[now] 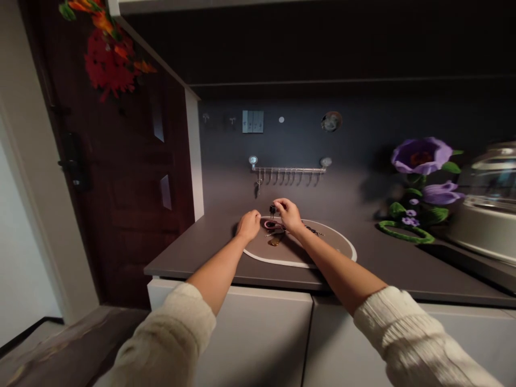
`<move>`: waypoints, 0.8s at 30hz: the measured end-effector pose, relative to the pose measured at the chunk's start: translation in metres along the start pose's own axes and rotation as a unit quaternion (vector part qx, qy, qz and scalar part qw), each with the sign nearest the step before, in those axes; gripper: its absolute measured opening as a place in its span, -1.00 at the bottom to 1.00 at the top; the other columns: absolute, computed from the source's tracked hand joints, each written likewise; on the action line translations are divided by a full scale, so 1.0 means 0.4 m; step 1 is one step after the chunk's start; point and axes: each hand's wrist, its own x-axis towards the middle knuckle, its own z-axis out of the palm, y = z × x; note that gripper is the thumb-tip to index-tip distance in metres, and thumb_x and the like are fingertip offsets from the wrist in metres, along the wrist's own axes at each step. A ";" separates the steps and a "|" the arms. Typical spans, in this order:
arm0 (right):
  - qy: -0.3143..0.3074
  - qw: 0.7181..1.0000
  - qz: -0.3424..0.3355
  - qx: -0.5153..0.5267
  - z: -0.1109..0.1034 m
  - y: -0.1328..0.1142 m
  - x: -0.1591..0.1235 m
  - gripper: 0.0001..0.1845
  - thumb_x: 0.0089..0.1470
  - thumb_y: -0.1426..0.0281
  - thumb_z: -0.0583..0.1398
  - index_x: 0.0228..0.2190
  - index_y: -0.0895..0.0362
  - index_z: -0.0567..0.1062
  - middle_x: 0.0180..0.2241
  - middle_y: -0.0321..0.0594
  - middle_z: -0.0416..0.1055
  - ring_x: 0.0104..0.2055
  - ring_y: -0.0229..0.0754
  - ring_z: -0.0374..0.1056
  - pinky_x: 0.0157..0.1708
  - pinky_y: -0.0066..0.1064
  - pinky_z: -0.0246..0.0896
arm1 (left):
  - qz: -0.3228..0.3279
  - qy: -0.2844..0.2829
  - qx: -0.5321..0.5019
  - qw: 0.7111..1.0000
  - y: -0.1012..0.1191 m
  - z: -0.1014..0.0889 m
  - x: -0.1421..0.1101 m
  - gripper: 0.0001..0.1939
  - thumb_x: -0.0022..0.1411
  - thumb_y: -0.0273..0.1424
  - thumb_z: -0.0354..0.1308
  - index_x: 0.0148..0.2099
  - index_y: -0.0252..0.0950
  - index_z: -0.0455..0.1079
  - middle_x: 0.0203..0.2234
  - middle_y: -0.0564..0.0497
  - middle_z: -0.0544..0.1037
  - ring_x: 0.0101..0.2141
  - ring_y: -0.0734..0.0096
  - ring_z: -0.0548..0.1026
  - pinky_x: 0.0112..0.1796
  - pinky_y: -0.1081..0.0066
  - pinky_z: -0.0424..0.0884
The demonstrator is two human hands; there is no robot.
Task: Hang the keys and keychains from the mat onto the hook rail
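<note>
A small bunch of black-headed keys (272, 210) dangles from the pinched fingertips of my right hand (289, 214), just above an oval mat (298, 263). My left hand (249, 224) is at the mat's left edge with its fingers curled closed; what they hold, if anything, is hidden. Below my right hand, a pink loop (271, 224) and a gold-brown tag-like piece (274, 242) lie on the mat. More dark keys (314, 231) show beyond my right wrist. On the wall, a clear hook rail (288, 170) carries one key (258, 186) near its left end.
Purple knitted-looking flowers (421, 156) and a domed appliance (484, 220) stand at the right of the dark counter (181, 252). Switches (253, 122) sit above the rail. An overhead cabinet (322, 43) juts out, and a dark red door (121, 215) is at left.
</note>
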 end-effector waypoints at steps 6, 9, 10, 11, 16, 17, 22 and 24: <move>0.014 1.000 0.005 -0.022 0.008 -0.014 0.062 -0.75 -0.10 0.28 0.10 -0.43 0.18 0.48 -0.47 -0.22 0.44 -0.43 -0.25 0.28 -0.36 -0.42 0.20 | -0.018 -0.010 0.002 1.000 0.006 -0.001 0.001 -0.76 0.22 -0.44 -0.14 -0.27 -0.30 0.36 -0.33 -0.07 0.49 -0.27 0.40 0.41 -0.23 0.45 0.23; 0.032 0.999 0.012 -0.030 0.018 -0.025 0.103 -0.76 -0.09 0.29 0.10 -0.43 0.18 0.48 -0.48 -0.22 0.44 -0.44 -0.27 0.29 -0.36 -0.42 0.21 | -0.011 -0.015 0.001 1.000 0.006 0.003 0.001 -0.76 0.22 -0.45 -0.14 -0.28 -0.29 0.36 -0.33 -0.07 0.50 -0.27 0.39 0.42 -0.24 0.45 0.24; 0.036 0.999 0.015 -0.030 0.022 -0.029 0.117 -0.76 -0.10 0.30 0.11 -0.44 0.18 0.48 -0.48 -0.22 0.44 -0.45 -0.27 0.29 -0.36 -0.42 0.21 | -0.009 -0.015 0.000 1.000 0.005 0.005 0.001 -0.76 0.22 -0.45 -0.14 -0.28 -0.29 0.36 -0.32 -0.07 0.50 -0.27 0.39 0.42 -0.24 0.44 0.24; 0.039 0.999 0.020 -0.030 0.027 -0.034 0.131 -0.77 -0.10 0.31 0.11 -0.44 0.18 0.48 -0.47 -0.22 0.45 -0.46 -0.27 0.29 -0.36 -0.42 0.21 | -0.009 -0.014 -0.001 1.000 0.005 0.006 0.001 -0.76 0.22 -0.44 -0.15 -0.28 -0.29 0.37 -0.32 -0.07 0.50 -0.28 0.39 0.42 -0.25 0.44 0.24; 0.069 0.996 0.058 -0.016 0.052 -0.050 0.197 -0.80 -0.14 0.35 0.14 -0.45 0.20 0.49 -0.49 -0.22 0.45 -0.51 -0.29 0.29 -0.37 -0.43 0.21 | -0.013 -0.018 0.001 1.000 0.006 0.007 0.002 -0.73 0.24 -0.42 -0.16 -0.27 -0.29 0.37 -0.32 -0.09 0.51 -0.28 0.39 0.43 -0.26 0.44 0.25; 0.077 0.995 0.063 -0.014 0.057 -0.052 0.208 -0.80 -0.15 0.36 0.14 -0.45 0.20 0.49 -0.49 -0.21 0.45 -0.51 -0.29 0.30 -0.38 -0.43 0.21 | -0.014 -0.020 0.001 1.000 0.006 0.006 0.002 -0.73 0.24 -0.42 -0.16 -0.28 -0.29 0.37 -0.32 -0.09 0.50 -0.28 0.39 0.43 -0.26 0.44 0.25; 0.107 0.991 0.073 -0.015 0.082 -0.053 0.250 -0.80 -0.17 0.40 0.12 -0.46 0.21 0.49 -0.53 -0.23 0.44 -0.49 -0.29 0.31 -0.34 -0.42 0.22 | -0.014 -0.025 0.004 1.000 0.006 0.006 0.004 -0.75 0.22 -0.44 -0.15 -0.28 -0.29 0.37 -0.32 -0.08 0.50 -0.28 0.38 0.43 -0.25 0.43 0.25; 0.112 0.991 0.071 -0.018 0.090 -0.051 0.262 -0.81 -0.17 0.41 0.12 -0.47 0.21 0.50 -0.54 -0.23 0.43 -0.49 -0.28 0.31 -0.33 -0.42 0.23 | -0.014 -0.024 0.005 1.000 0.005 0.007 0.005 -0.75 0.22 -0.45 -0.15 -0.28 -0.29 0.37 -0.32 -0.08 0.50 -0.28 0.37 0.42 -0.26 0.43 0.25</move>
